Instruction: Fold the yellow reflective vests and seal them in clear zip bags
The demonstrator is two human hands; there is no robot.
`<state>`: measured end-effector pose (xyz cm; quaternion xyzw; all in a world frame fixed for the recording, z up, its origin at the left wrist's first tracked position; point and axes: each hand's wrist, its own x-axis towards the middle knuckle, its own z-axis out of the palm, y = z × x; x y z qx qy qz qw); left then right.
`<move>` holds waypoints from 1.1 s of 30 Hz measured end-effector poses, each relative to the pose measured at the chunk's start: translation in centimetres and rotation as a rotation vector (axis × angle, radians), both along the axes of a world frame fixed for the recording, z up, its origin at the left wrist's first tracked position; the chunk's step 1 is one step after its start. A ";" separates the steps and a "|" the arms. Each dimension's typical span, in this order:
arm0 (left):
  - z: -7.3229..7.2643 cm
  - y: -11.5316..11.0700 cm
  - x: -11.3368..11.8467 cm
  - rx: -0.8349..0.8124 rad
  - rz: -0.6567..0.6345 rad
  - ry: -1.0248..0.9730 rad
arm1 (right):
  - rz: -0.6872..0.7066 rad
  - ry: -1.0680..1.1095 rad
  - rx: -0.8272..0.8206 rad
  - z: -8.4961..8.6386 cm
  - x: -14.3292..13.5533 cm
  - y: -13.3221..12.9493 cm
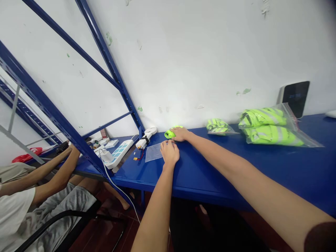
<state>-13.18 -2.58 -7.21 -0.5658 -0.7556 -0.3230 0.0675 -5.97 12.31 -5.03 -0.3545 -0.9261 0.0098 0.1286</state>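
On the blue table, my left hand [170,152] rests on the right end of a flat clear plastic bag [153,153], its fingers bent and close together. Just beyond it, my right hand [180,133] lies over a small rolled neon-yellow cloth [168,134], with its fingers reaching across the roll. Parts of the roll show at the left of the fingers and behind them. What the left fingertips grip, if anything, is too small to make out.
Bagged neon vests [270,134] and a smaller bagged one [217,126] lie to the right, near a black-faced device [296,96]. At left are a battery pack [143,141], a small fan [150,131], a power strip [121,152], blue rack posts and a seated person.
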 end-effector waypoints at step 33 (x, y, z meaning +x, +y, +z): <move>1.6 -0.8 4.4 0.345 -0.674 0.204 | -0.127 0.257 0.229 1.9 19.1 -14.6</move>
